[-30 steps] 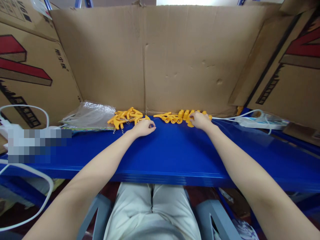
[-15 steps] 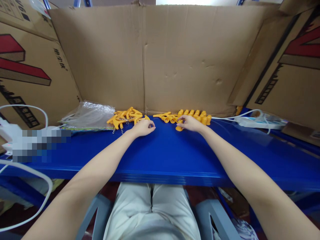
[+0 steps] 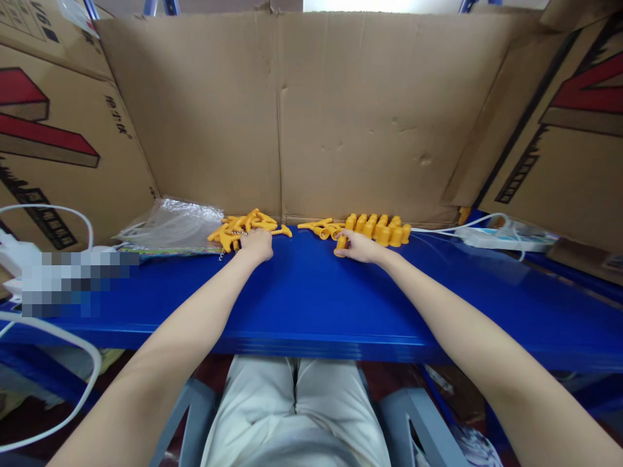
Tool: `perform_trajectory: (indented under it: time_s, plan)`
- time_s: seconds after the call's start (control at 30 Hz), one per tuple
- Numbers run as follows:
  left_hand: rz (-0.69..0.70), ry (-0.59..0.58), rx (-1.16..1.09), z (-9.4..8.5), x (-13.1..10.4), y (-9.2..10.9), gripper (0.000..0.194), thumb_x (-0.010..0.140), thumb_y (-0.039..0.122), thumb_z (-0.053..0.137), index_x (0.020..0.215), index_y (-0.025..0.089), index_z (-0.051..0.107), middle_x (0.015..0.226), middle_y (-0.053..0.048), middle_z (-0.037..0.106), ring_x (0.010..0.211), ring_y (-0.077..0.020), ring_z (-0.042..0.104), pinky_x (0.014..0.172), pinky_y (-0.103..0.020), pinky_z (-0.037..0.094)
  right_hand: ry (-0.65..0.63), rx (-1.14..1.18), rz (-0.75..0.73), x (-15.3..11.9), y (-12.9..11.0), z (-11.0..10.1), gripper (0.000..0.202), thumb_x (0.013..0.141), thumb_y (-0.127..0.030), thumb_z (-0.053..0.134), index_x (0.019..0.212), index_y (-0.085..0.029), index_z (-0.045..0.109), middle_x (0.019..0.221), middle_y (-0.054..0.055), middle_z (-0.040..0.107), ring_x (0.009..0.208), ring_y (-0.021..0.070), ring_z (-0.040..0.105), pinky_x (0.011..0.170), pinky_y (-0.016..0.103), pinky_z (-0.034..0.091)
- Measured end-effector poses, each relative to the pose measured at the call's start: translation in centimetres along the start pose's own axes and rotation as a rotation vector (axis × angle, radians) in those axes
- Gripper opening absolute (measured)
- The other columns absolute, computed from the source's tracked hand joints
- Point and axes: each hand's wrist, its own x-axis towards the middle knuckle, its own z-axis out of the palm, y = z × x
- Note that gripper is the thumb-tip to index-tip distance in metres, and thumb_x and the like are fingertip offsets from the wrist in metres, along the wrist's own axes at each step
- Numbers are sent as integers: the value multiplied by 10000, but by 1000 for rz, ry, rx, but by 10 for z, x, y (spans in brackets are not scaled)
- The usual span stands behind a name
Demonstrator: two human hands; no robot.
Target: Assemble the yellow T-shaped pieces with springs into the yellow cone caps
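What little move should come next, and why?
Maybe the left grip should pick out one of the yellow handles: it is right at them, though I can't see if it holds one, and the right grip holds a yellow piece.

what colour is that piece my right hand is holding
The piece is yellow-orange; it shows in the head view.

We have a cardboard panel backing the blue bench, clear plastic bags at its left, a white power strip at right.
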Motion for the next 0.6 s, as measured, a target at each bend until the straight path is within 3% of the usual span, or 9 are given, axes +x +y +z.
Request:
perform_trajectory:
  time_s: [0.1, 0.33, 0.6]
  plan:
    - [-46, -50, -26, 1, 3, -4, 432, 819, 92, 494, 1233, 121, 613, 1293, -216, 603, 1191, -329, 583, 946, -433, 480, -4, -2, -2, -1, -1, -1, 442, 807, -192, 694, 1228, -130, 576, 1044, 102, 701, 910, 209, 669, 799, 287, 500]
    - [-63, 21, -112, 3, 8, -9, 336, 814, 126, 493, 1083, 170, 689, 1175, -159, 682, 1126, -319, 624, 907, -405, 504, -5, -15, -26, 1, 0, 1, 413, 809, -185, 696, 1203, -128, 585, 1033, 100, 698, 936, 214, 667, 830, 298, 495]
    - [142, 209, -380, 12, 13, 1, 241, 785, 168, 532, 988, 194, 659, 1089, -82, 695, 1029, -250, 643, 916, -367, 494, 6, -9, -54, 1, 2, 3, 412, 791, -192, 703, 1184, -140, 590, 965, 89, 701, 880, 219, 669, 797, 315, 502]
